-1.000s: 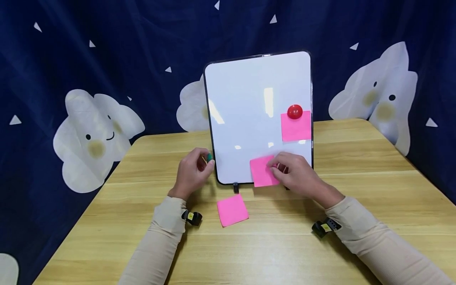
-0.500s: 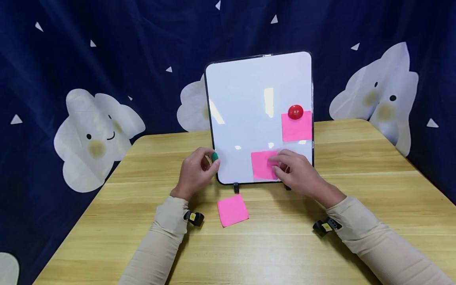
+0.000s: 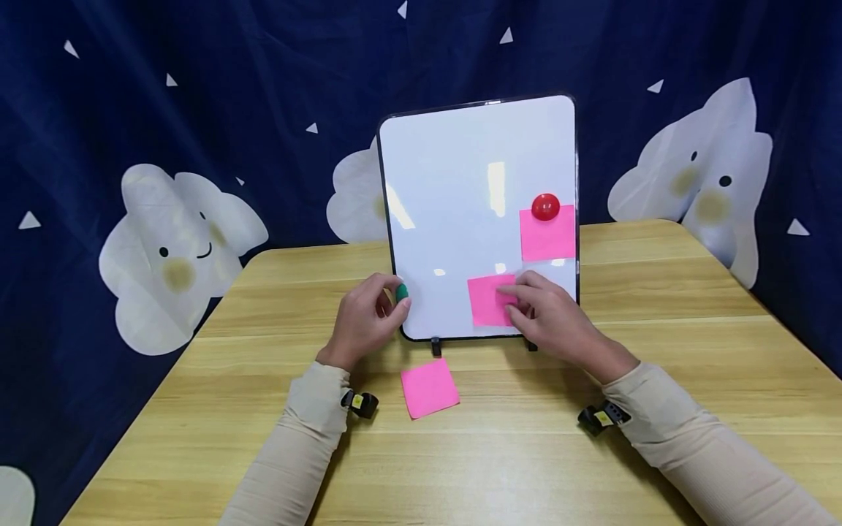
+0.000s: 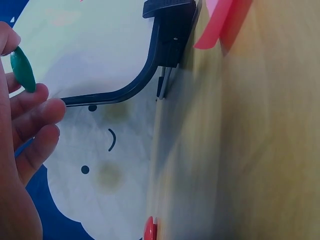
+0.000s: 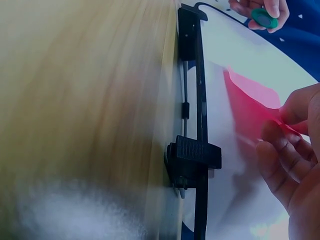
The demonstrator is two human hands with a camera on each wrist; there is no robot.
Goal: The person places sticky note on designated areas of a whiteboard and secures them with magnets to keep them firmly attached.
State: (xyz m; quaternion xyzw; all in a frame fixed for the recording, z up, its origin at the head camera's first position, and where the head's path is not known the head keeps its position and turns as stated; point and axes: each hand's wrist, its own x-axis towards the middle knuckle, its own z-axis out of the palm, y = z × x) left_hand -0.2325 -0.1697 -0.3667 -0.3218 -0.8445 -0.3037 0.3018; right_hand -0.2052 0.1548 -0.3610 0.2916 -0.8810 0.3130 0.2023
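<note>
As I watch over the feed, the left hand (image 3: 365,320) has its grip pinching a green disc (image 3: 402,292) between thumb and forefinger, at the lower left edge of the whiteboard (image 3: 447,190); whether disc and board touch, I cannot tell. Right hand (image 3: 559,318): grip pinching the right side of a pink note (image 3: 489,300), remaining fingers loosely bent. That note is in front of the board's lower part, slightly tilted; the right wrist view shows me its sheet curving, a free corner apart from the white face, shadow behind. Above it, a second note (image 3: 547,239) lies against the board by the right edge, a red dome (image 3: 546,207) over its top edge. Third note (image 3: 430,389) lies askew on the table (image 3: 487,467), just in front of the left black clip (image 3: 436,347) at the board's foot. Left wrist view gives me a small red piece (image 4: 149,229), cut off at the lower border; more I cannot make out. Beige sleeves (image 3: 289,453) on both arms. Backdrop: dark blue curtain (image 3: 276,66), pale cloud figures (image 3: 158,234), white triangles.
</note>
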